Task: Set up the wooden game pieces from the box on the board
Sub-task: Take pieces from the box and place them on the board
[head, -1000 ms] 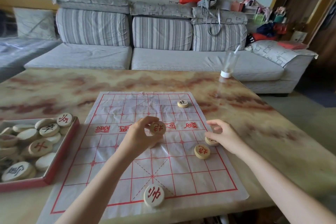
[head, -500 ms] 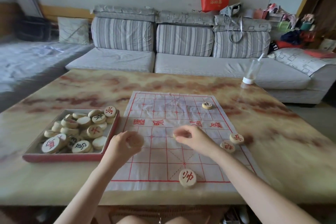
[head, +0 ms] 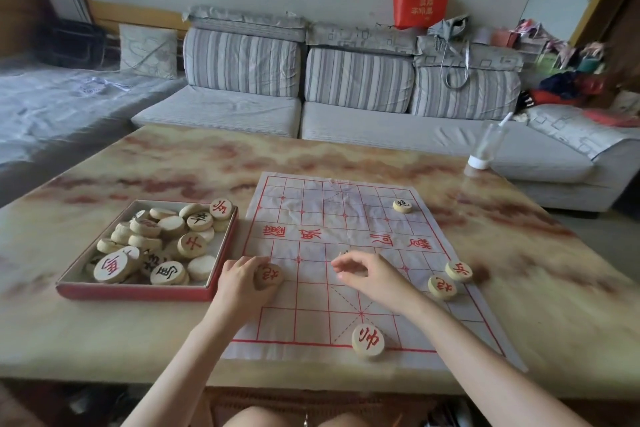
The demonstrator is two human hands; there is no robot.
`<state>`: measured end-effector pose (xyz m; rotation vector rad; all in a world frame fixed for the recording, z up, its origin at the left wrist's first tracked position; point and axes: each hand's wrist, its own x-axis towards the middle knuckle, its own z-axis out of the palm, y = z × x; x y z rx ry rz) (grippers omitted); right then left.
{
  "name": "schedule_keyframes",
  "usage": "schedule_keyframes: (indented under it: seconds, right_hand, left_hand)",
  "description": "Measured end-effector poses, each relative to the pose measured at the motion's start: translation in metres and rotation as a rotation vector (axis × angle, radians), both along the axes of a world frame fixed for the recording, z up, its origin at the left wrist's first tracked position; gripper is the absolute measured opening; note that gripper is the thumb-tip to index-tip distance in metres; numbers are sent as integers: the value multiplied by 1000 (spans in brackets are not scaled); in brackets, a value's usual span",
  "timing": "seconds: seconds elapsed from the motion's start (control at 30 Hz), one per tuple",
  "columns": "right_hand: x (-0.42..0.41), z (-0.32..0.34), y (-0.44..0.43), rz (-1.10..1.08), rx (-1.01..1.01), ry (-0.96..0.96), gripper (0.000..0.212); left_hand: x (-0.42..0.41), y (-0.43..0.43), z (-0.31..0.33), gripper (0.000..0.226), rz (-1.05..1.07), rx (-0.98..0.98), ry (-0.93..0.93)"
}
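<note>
A paper board (head: 346, 246) with a red grid lies on the marble table. My left hand (head: 239, 282) grips a round wooden piece (head: 269, 274) with a red character, low over the board's left edge. My right hand (head: 372, 274) hovers over the board's middle with fingers loosely curled; I see nothing in it. A large piece (head: 367, 340) sits on the near edge line. Two pieces (head: 442, 286) (head: 458, 270) lie at the right edge. One black-marked piece (head: 402, 205) sits far right. The red box (head: 138, 291) at the left holds several pieces.
A clear plastic cup with a straw (head: 486, 146) stands upside down at the table's far right. A striped grey sofa (head: 346, 87) runs behind the table. The table's near edge (head: 311, 385) is close to my knees.
My left hand carried its piece from the board's middle left and down to the left edge. My right hand left the right-edge pieces and moved to the middle. The camera turned left.
</note>
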<state>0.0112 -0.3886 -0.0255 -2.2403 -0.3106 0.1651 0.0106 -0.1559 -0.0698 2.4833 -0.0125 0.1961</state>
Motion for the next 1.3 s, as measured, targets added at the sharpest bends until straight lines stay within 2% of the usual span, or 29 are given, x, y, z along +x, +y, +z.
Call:
schedule_keyframes:
  seconds: [0.13, 0.27, 0.37, 0.5, 0.6, 0.77, 0.93, 1.03, 1.2, 1.3]
  right_hand:
    - [2, -1, 8, 17, -15, -6, 23]
    - [8, 3, 29, 25, -16, -14, 21]
    - [13, 5, 54, 74, -21, -29, 21]
    - [19, 5, 91, 133, -4, -21, 23]
    - [22, 6, 115, 152, 22, -22, 23]
    - [24, 6, 147, 188, 41, -13, 22]
    - [32, -2, 171, 186, -100, -70, 25]
    - [36, 3, 187, 199, -180, -98, 33]
    - [43, 4, 210, 220, -508, -152, 44]
    - [48, -3, 220, 209, -608, -249, 42]
  left_hand:
    - [0, 5, 8, 48, 13, -58, -23]
    - [1, 28, 22, 29, 9, -112, -184]
    - [-2, 49, 36, 29, 87, -59, -281]
    - [-2, 90, 40, 43, 206, 121, -128]
    - [-7, 110, 37, 41, 221, 232, -21]
    - [-14, 116, 35, 38, 241, 159, 30]
    - [-12, 117, 39, 35, 243, 161, 13]
    - [-10, 116, 37, 43, 260, 129, -26]
    - [-13, 115, 34, 37, 308, 66, -170]
    - [-13, 123, 31, 41, 292, 19, -201]
